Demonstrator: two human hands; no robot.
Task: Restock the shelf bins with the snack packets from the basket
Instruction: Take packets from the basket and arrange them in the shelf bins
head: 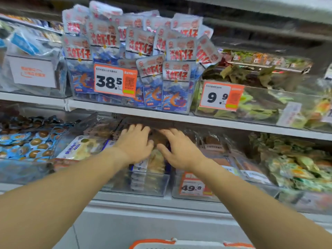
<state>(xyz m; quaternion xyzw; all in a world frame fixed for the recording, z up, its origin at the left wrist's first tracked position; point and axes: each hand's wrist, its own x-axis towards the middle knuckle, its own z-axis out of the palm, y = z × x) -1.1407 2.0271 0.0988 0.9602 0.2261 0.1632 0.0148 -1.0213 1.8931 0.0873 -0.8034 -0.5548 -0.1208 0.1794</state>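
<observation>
Snack packets (154, 164) lie stacked in the clear middle bin (136, 186) on the lower shelf, and I see my left hand (135, 143) and right hand (177, 150) laid flat on top of them, fingers straight and relaxed, gripping nothing. Left of that, a bin (23, 169) holds blue-wrapped brown eggs; on the upper shelf a bin (179, 108) stands crammed with upright red-and-blue packets. At far right, bins (260, 114) hold green-leafed packs, while the basket's orange rim (152, 242) shows nearest me.

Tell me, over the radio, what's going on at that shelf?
Both hands, left hand and right hand, flat on packets in lower bin. Basket below. Nothing blocking.
</observation>
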